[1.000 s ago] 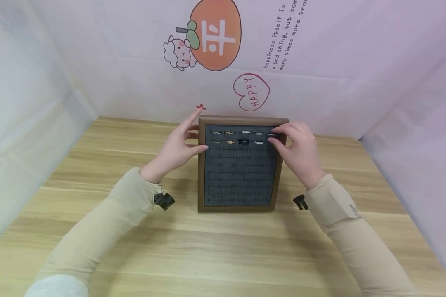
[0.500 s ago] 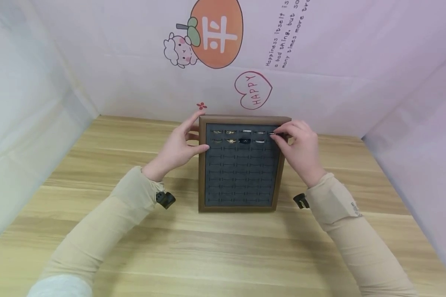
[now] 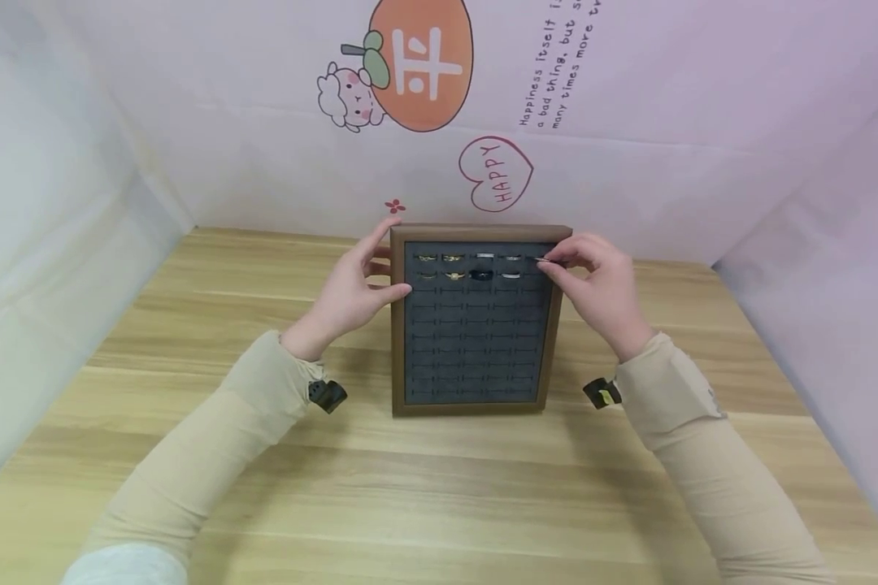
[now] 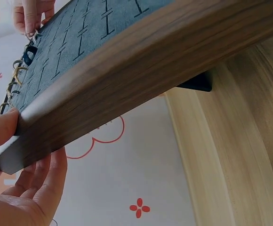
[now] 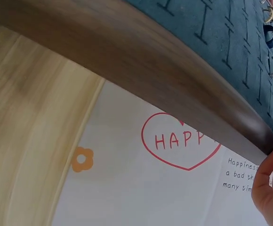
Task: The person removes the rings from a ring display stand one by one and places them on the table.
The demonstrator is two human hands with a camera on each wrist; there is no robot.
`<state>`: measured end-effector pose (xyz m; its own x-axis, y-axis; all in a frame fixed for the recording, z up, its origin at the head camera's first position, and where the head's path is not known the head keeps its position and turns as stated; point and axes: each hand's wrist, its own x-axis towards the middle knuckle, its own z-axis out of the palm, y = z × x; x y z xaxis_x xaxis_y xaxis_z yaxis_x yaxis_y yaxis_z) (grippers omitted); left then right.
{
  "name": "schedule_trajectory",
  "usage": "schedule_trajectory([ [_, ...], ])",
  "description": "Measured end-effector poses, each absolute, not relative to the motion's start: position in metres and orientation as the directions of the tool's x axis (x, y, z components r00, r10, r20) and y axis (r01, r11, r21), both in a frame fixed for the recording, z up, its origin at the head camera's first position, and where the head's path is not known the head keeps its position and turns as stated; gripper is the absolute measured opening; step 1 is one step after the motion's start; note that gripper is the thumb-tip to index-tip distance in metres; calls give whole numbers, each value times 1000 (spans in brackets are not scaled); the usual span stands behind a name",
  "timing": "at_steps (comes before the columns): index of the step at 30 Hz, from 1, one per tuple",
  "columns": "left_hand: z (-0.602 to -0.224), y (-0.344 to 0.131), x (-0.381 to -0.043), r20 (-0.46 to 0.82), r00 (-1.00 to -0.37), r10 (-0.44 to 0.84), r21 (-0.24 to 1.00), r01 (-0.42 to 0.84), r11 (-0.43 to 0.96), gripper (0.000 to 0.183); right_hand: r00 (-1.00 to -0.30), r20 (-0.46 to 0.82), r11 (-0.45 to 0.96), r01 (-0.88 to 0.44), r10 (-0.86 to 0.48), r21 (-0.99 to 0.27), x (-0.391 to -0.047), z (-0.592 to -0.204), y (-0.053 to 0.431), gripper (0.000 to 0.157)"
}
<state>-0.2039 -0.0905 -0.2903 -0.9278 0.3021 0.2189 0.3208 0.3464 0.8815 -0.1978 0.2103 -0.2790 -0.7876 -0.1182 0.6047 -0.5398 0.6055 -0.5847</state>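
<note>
A ring display board (image 3: 474,349), a dark grey slotted panel in a brown wooden frame, stands propped upright on the table. My left hand (image 3: 351,288) grips its left side, thumb on the front and fingers round the edge. At the upper right corner, my right hand (image 3: 600,284) pinches a thin ring (image 3: 541,260) between thumb and fingertips, beside the end slot of the top row. Several gold and silver rings sit in the two upper rows, among them a dark ring (image 3: 481,275). In the left wrist view, the left thumb (image 4: 2,128) presses the frame's corner.
The board stands on a wood-grain table (image 3: 439,487). Close behind it rises a white printed backdrop (image 3: 629,195), with pale side walls left and right. A black support (image 4: 197,83) shows behind the board in the left wrist view.
My right hand's fingertips have closed together on the ring at the top row's right end and shifted slightly right with it. My left hand keeps its grip on the frame.
</note>
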Motion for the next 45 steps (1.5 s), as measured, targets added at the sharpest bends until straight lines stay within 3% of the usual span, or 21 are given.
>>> schedule_trajectory([
  [14, -289, -90, -203, 218, -930, 297, 873, 322, 367, 84, -780, 613, 595, -554, -126, -583, -189, -273, 216, 8],
  [30, -289, -91, -203, 220, -926, 306, 875, 326, 357, 84, -727, 654, 664, -597, -210, -450, -176, -278, 238, 10],
  [45, -292, -91, -206, 218, -926, 309, 871, 328, 367, 85, -770, 612, 742, -515, -180, -430, -165, -302, 283, 12],
])
